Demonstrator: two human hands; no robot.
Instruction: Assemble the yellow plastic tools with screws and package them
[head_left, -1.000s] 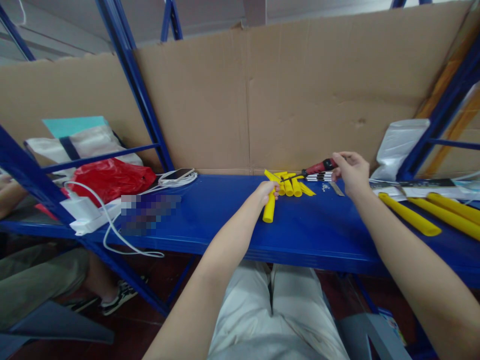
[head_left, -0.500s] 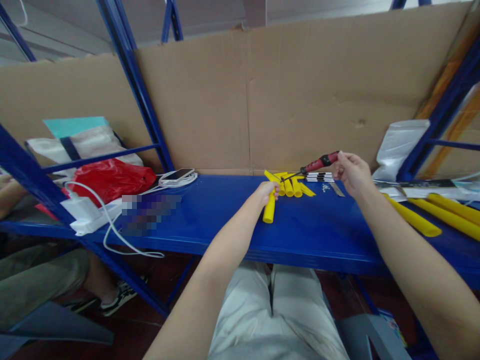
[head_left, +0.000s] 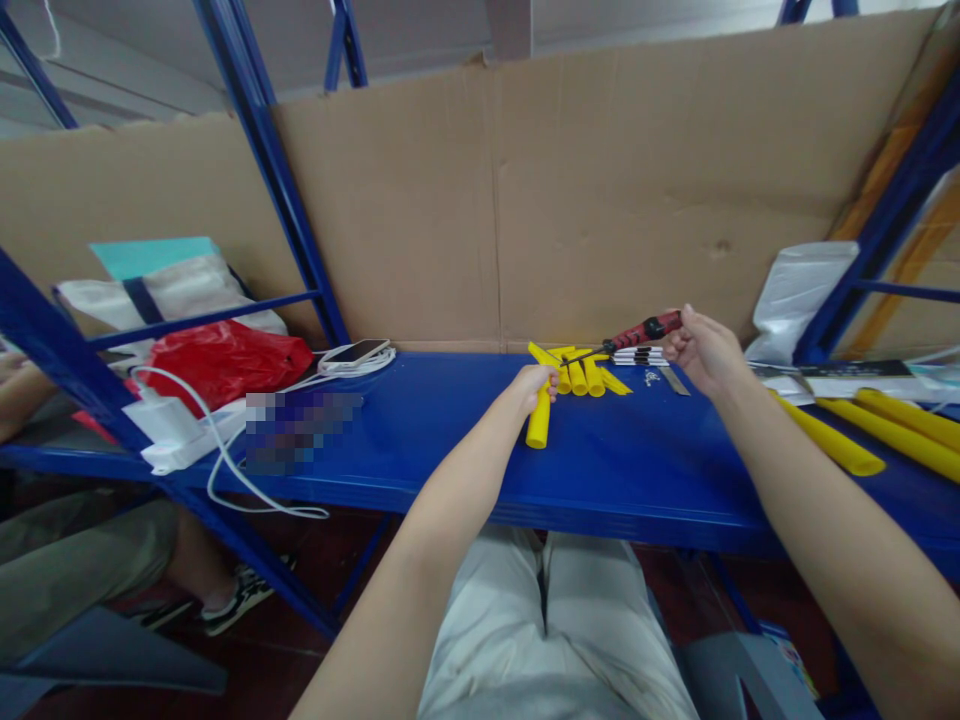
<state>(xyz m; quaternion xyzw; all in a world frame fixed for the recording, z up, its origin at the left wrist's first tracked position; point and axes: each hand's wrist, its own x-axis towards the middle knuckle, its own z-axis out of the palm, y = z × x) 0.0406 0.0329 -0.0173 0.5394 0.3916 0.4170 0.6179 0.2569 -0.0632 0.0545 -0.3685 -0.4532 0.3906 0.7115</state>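
My left hand [head_left: 536, 385] is closed round a yellow tube [head_left: 538, 428] whose lower end sticks out below the fist, over the blue shelf top [head_left: 450, 440]. In my right hand [head_left: 705, 350] is the end of the red and black handle of a screwdriver [head_left: 641, 332], pinched in the fingers. Its thin dark shaft slants down leftward to the left hand; the tip is hidden or too small to make out. Behind and right of that hand lie several short yellow tubes [head_left: 595, 378] and flat yellow pieces [head_left: 615, 382].
White strips with black bands [head_left: 637, 355] and a metal blade or strip [head_left: 675, 381] lie behind the hands. Long yellow tubes [head_left: 832, 435] rest at right. On the left are a phone [head_left: 362, 351], a white power strip [head_left: 196, 440] and a red bag [head_left: 225, 358]. A person's leg [head_left: 97, 560] shows at far left.
The screwdriver and my right hand have shifted very slightly, the handle a little lower and to the right. My left hand keeps its hold on the yellow tube.
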